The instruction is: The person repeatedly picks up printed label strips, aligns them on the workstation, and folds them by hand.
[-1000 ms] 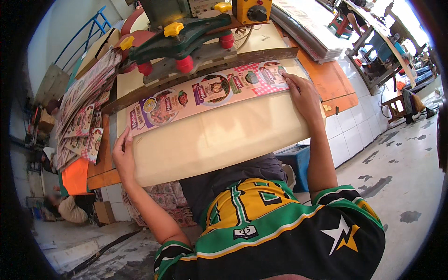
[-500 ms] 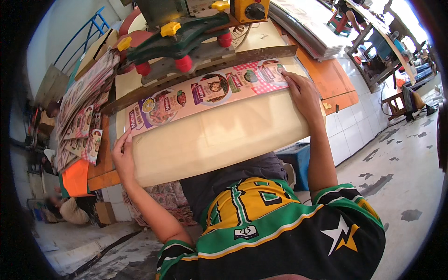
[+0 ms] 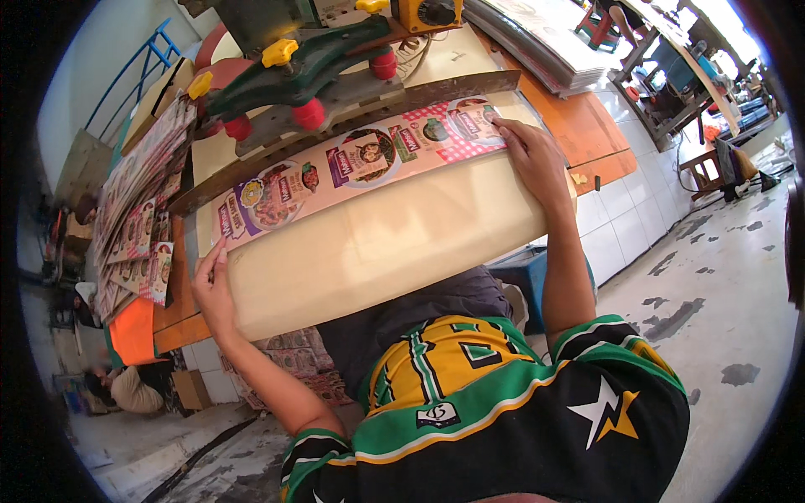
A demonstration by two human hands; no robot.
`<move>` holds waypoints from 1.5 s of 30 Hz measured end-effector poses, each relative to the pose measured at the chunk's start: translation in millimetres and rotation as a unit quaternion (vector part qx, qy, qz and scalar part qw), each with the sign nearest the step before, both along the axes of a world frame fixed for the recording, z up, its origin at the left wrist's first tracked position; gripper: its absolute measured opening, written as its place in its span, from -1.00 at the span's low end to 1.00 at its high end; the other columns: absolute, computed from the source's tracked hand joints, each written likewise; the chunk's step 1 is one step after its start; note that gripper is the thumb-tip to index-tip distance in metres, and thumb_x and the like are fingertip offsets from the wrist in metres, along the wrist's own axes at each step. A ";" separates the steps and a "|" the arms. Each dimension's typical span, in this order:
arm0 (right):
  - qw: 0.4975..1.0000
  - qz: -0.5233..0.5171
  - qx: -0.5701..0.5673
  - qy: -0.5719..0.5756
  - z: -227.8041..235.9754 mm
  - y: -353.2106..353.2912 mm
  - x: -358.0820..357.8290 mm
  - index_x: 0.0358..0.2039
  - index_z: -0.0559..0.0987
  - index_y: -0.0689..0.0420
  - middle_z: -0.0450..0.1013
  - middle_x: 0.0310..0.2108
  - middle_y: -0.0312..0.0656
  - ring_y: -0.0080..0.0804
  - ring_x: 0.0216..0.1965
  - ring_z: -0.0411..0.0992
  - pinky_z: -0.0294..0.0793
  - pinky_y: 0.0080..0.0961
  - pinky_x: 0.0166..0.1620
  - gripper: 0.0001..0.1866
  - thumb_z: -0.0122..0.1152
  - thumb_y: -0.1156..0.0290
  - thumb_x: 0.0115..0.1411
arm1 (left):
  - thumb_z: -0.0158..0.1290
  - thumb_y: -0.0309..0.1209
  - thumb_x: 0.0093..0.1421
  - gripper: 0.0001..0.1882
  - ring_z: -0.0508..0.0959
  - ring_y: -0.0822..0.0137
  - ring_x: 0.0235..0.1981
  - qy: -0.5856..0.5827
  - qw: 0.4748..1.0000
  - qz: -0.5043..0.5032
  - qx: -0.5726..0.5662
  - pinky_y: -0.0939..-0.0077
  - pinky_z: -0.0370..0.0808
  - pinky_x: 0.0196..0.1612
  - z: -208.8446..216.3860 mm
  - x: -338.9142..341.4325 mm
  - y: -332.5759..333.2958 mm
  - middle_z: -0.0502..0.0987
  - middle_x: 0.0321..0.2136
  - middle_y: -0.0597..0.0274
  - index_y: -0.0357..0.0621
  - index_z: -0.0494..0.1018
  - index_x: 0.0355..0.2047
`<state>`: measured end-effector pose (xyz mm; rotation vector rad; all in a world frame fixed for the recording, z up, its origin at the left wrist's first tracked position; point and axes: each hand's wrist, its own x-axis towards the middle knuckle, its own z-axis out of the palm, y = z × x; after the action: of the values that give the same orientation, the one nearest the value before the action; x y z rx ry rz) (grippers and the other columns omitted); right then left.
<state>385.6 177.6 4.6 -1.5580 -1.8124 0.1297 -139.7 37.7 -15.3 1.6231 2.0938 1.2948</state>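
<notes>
A long printed sheet [image 3: 360,168] with pink, purple and checkered food pictures lies across a cream-coloured padded board [image 3: 394,239]. Its far edge runs along a dark metal bar [image 3: 352,134]. My left hand [image 3: 215,289] pinches the left end, its fingertips at the near corner. At the other end, my right hand [image 3: 537,163] grips the sheet's right edge, fingers together and partly hidden from view. Just beyond the bar stands a dark green machine frame [image 3: 323,75] with red feet and yellow knobs [image 3: 279,52].
Stacked printed sheets [image 3: 138,205] lean at the left above an orange sheet [image 3: 132,331]. A pile of large flat sheets [image 3: 545,42] lies at the far right. A blue bin [image 3: 530,281] stands below the board, and another person [image 3: 134,390] is at the lower left.
The whole view has shifted slightly, with the table and machine now a little further left. Both hands stay at the ends of the printed sheet.
</notes>
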 end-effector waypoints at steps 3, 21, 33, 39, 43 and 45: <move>1.000 0.000 -0.003 -0.009 0.5 0.8 -0.4 0.01 0.69 -0.05 0.62 -0.19 -0.02 -0.04 -0.11 0.55 0.47 -0.18 -0.02 -0.70 0.11 0.20 0.39 | 0.08 -0.32 0.42 -0.68 0.24 0.49 -0.41 0.000 1.000 0.006 -0.016 0.57 0.26 -0.30 2.5 0.8 -1.6 0.32 -0.43 0.39 -0.09 0.60 0.11; 0.999 -0.001 -0.027 0.022 2.4 0.1 -2.5 0.01 0.69 -0.04 0.62 -0.13 -0.02 -0.03 -0.07 0.56 0.47 -0.20 0.04 -0.70 0.12 0.22 0.38 | 0.08 -0.37 0.41 -0.69 0.41 0.46 -0.30 -0.003 1.000 0.010 -0.021 0.58 0.37 -0.19 6.8 1.8 -3.0 0.51 -0.30 0.24 -0.11 0.61 0.10; 0.999 0.009 -0.020 0.027 1.2 1.4 -1.1 0.02 0.68 -0.01 0.62 -0.15 0.00 -0.03 -0.09 0.56 0.47 -0.19 0.02 -0.69 0.13 0.21 0.38 | 0.09 -0.26 0.41 -0.66 0.50 0.41 -0.22 -0.020 0.999 0.022 -0.027 0.53 0.42 -0.10 5.3 3.5 -0.3 0.58 -0.22 0.18 -0.14 0.62 0.07; 0.999 0.008 -0.035 0.025 1.0 3.0 -0.3 0.02 0.68 0.00 0.62 -0.14 -0.02 -0.05 -0.08 0.56 0.47 -0.19 0.02 -0.69 0.12 0.20 0.39 | 0.10 -0.25 0.41 -0.67 0.48 0.43 -0.26 0.010 0.998 0.043 -0.039 0.54 0.41 -0.15 10.8 8.8 -0.5 0.57 -0.23 0.23 -0.12 0.63 0.06; 1.000 0.008 -0.029 0.007 0.2 3.5 0.7 0.03 0.67 0.04 0.63 -0.13 -0.01 -0.06 -0.08 0.57 0.48 -0.24 0.02 -0.68 0.11 0.23 0.40 | 0.10 -0.26 0.41 -0.68 0.51 0.40 -0.22 0.011 0.998 0.043 -0.038 0.52 0.43 -0.11 10.5 9.0 -0.2 0.58 -0.22 0.21 -0.10 0.63 0.06; 1.000 0.014 -0.022 -0.002 0.5 3.6 0.5 0.04 0.66 0.09 0.63 -0.12 0.00 -0.08 -0.09 0.59 0.50 -0.29 0.01 -0.68 0.10 0.25 0.41 | 0.10 -0.27 0.41 -0.68 0.55 0.35 -0.18 0.010 0.999 0.030 -0.017 0.50 0.45 -0.06 6.3 4.7 0.0 0.59 -0.19 0.17 -0.11 0.63 0.06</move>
<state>386.2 181.2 5.1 -1.5648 -1.8456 0.1815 -135.0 37.7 -9.0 1.5767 2.1803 1.2599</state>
